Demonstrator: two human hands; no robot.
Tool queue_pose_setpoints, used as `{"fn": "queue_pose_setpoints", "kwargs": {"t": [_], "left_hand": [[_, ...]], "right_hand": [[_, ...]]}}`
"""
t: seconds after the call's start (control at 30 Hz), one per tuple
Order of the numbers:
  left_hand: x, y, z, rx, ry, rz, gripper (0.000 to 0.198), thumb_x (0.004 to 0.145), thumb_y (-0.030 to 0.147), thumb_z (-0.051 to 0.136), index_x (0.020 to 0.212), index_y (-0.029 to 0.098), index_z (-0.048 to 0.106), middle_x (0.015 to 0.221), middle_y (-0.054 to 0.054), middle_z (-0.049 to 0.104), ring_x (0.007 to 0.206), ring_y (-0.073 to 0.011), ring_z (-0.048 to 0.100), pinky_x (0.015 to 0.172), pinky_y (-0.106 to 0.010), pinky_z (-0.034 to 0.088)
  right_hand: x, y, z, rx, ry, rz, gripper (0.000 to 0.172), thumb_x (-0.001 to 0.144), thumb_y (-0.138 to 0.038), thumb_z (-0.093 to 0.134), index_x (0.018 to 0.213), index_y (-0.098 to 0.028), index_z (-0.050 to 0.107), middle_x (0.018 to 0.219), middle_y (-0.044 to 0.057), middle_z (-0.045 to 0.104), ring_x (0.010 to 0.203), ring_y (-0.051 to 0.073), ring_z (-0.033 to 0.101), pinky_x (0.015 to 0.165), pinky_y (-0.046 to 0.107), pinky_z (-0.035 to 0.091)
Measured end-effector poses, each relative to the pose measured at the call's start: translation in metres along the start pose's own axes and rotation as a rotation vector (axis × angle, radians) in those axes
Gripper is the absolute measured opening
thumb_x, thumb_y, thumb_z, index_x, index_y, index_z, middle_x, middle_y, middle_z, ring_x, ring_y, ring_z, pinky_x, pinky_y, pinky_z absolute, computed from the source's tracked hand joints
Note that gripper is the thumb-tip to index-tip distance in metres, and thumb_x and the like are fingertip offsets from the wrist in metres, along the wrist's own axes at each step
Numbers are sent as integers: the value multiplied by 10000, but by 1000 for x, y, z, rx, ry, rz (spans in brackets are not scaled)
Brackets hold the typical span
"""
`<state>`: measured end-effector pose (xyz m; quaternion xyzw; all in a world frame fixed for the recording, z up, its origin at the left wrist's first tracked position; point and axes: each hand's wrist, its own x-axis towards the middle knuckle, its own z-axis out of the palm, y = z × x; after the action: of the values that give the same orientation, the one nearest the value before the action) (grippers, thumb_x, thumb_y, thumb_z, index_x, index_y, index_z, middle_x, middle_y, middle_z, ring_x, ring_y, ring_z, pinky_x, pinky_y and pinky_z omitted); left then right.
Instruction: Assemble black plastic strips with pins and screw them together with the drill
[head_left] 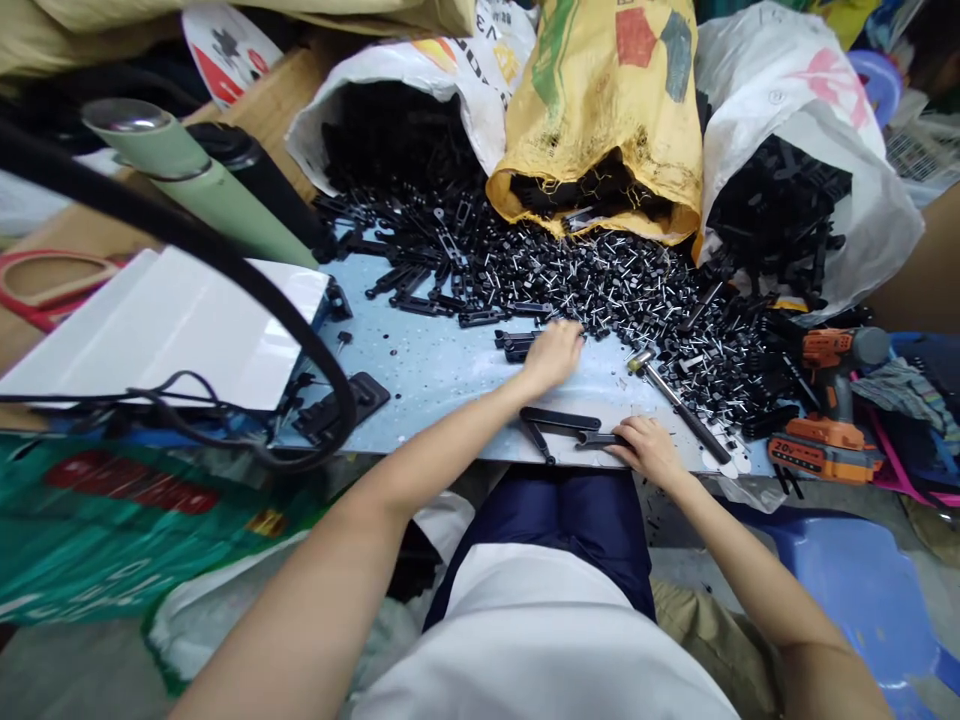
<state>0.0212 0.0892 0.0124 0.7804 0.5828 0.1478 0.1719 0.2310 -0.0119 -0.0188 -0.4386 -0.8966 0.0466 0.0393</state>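
Note:
My left hand is at the front edge of a pile of small black-headed screws. Its fingers are curled, and what they hold, if anything, is hidden. Long black plastic pieces lie against its left side. Close to the table's front edge, my right hand pinches one end of a dark fork-ended piece. Just left of that piece lie two black bars, set at an angle and meeting near one end. A hammer rests diagonally beyond my right hand.
Sacks of black parts, one yellow between two white ones, line the back. An orange cordless drill stands at right. On the left are a green bottle, a white sheet, red-handled scissors and an arching black cable.

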Motion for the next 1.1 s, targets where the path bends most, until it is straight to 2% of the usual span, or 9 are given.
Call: {"fn": "queue_pose_setpoints", "kwargs": {"t": [0.1,0.27,0.4,0.47,0.57,0.7,0.87,1.0,1.1], "left_hand": [[50,-9,-12,96,-88,-256,278,833,74,424,1047,33,596,1098,-205,589,1071,-273,534,870,-348,423],[73,-10,-14,108,-165,-286,212,808,68,482,940,19,640,997,-216,633,1000,-290,586,801,-340,449],[44,-11,-19,-37,3,-227,225,845,266,522,835,76,643,910,-157,653,913,-247,607,767,-312,448],[15,-19,-23,-353,82,-233,287,822,360,541,701,109,611,719,-88,636,720,-185,605,649,-268,450],[-37,-37,-22,-954,10,-389,396,744,509,564,619,134,544,522,4,516,447,-83,463,436,-195,347],[-93,-50,-10,-1330,-81,-618,473,554,581,675,587,141,504,472,49,442,359,-26,330,342,-158,177],[-111,-46,-1,-1350,-103,-689,435,552,530,697,578,135,517,465,56,449,350,-12,317,340,-149,156],[-106,-44,-6,-1271,-155,-634,379,604,461,701,564,130,520,459,59,453,355,-14,339,350,-144,193],[-102,-46,-10,-1244,-273,-646,342,654,413,688,565,124,529,440,61,439,342,-14,337,351,-143,194]], "right_hand": [[0,3,-1,27,-4,19,403,888,-475,349,910,-175,616,869,63,626,829,155,534,720,267,372],[51,22,-21,-5,35,189,337,917,-342,332,1000,-157,601,977,97,610,921,181,514,801,287,397],[116,41,-30,-75,2,330,313,892,-197,327,1080,-142,572,1097,124,572,1000,213,480,840,310,390],[141,45,-27,-86,-37,356,322,869,-153,327,1090,-139,561,1103,129,570,1004,224,478,823,317,393],[157,46,-17,-42,-44,370,307,828,-128,360,1059,-129,563,1051,132,590,970,226,503,796,319,403],[147,47,-6,180,136,409,305,749,-145,448,1029,-135,567,974,94,617,866,191,550,779,302,429],[110,46,-11,382,301,369,235,740,-187,458,926,-149,597,835,55,620,694,132,550,696,261,451],[82,38,-18,402,271,324,178,763,-297,492,814,-164,598,717,34,594,626,119,526,633,243,437],[68,30,-18,371,131,302,148,753,-284,493,751,-166,583,704,30,585,615,110,517,605,223,416]]}}
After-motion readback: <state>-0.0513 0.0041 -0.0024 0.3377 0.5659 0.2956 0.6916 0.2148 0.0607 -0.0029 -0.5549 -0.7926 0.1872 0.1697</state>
